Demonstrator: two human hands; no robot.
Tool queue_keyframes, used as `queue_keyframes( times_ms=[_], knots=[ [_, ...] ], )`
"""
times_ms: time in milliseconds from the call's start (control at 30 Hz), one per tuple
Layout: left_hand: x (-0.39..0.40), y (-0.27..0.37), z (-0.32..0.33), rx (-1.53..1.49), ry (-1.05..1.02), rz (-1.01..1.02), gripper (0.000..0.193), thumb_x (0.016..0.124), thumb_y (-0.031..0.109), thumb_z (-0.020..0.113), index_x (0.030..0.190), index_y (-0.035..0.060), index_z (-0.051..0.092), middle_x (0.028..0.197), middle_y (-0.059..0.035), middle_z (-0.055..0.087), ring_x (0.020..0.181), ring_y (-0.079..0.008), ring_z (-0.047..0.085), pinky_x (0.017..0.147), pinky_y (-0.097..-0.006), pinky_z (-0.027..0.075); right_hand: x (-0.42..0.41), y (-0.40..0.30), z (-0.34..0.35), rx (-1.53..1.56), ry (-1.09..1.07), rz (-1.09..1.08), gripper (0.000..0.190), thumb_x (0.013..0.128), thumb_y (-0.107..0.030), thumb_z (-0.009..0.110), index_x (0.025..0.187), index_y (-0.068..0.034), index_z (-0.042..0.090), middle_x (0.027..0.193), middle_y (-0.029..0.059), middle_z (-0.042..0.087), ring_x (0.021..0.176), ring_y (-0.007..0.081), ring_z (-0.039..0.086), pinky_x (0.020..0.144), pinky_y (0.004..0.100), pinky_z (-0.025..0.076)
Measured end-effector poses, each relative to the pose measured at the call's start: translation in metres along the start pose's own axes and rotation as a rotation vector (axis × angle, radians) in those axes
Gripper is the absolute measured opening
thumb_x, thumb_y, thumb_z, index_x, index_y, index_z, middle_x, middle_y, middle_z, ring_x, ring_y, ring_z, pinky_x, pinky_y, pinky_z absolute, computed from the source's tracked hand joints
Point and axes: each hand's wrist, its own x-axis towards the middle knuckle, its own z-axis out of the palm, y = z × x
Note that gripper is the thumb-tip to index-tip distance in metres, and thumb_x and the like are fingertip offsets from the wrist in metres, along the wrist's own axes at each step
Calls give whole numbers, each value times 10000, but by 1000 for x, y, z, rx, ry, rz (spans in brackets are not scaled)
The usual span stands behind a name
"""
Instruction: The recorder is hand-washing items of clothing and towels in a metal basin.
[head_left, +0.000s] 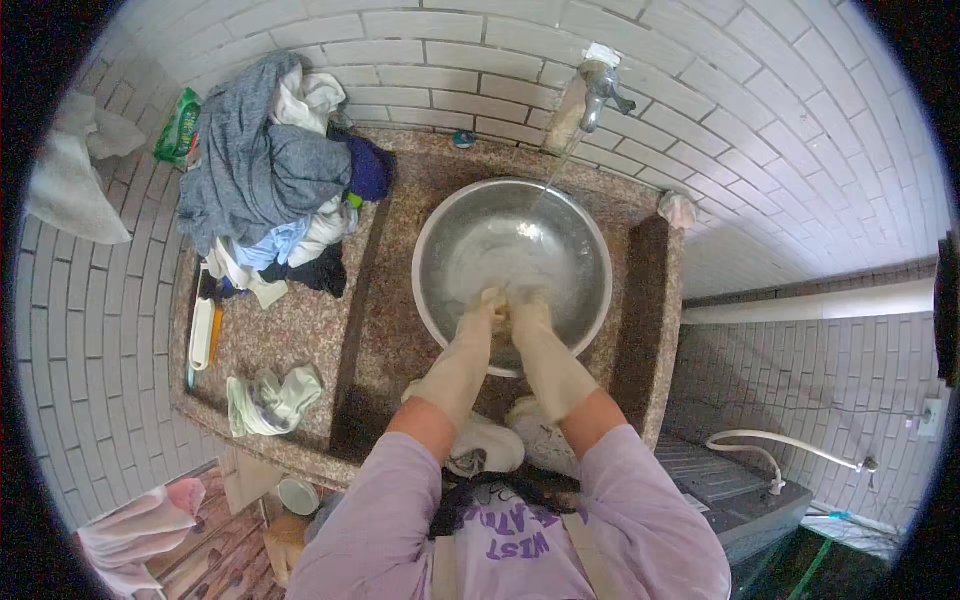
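Both forearms wear long pale gloves and reach into a round stainless-steel basin (421, 300) in a speckled stone sink. Water runs into it from a wall tap (596, 97). My left hand (493, 300) is in the basin's near part, fingers curled. Beside it my right hand (529, 301) is blurred at the water. Whether either hand holds anything is hidden by blur and water. A pair of white shoes (487, 444) lies in the sink between the basin and my body, partly behind my forearms.
Left on the stone ledge is a heap of clothes (262, 165), grey cloth on top. Nearer lie a pale green-white cloth (274, 401) and a white-and-orange brush-like item (202, 334). A green packet (178, 127) stands behind. The sink's raised stone rim (670, 300) bounds the right.
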Motion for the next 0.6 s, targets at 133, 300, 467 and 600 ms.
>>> queue_keyframes(
  times_ms=[133, 300, 467, 600],
  knots=[
    [-69, 51, -7, -1052, -10, -288, 485, 1002, 483, 621, 1313, 116, 686, 1304, -105, 690, 1132, -263, 673, 974, -387, 546, -75, -32, 12, 453, -16, -142, 471, 1020, -311, 558, 1405, -50, 631, 1403, 267, 631, 1264, 436, 620, 1070, 470, 467],
    [-112, 68, -15, -896, 2, -196, 537, 987, 560, 619, 1320, 142, 671, 1239, -101, 694, 1123, -274, 649, 963, -392, 531, -122, -63, -30, 104, 17, -552, 480, 1052, -288, 502, 1480, -76, 553, 1473, 255, 572, 1418, 417, 487, 1165, 516, 359],
    [-105, 49, -5, -132, 3, 336, 470, 1070, 487, 471, 1366, 165, 641, 1280, -135, 696, 1164, -354, 656, 1054, -411, 499, -118, -51, -33, -81, 219, -719, 511, 1061, -296, 502, 1515, -63, 477, 1449, 256, 564, 1410, 419, 470, 1180, 540, 328],
    [-130, 80, -3, 96, 112, 147, 456, 1093, 462, 402, 1314, 162, 665, 1233, -161, 714, 1176, -358, 651, 1070, -426, 475, -130, -50, -40, 89, 95, -639, 538, 1086, -374, 479, 1517, -52, 462, 1442, 273, 563, 1388, 439, 488, 1166, 510, 356]
  ],
)
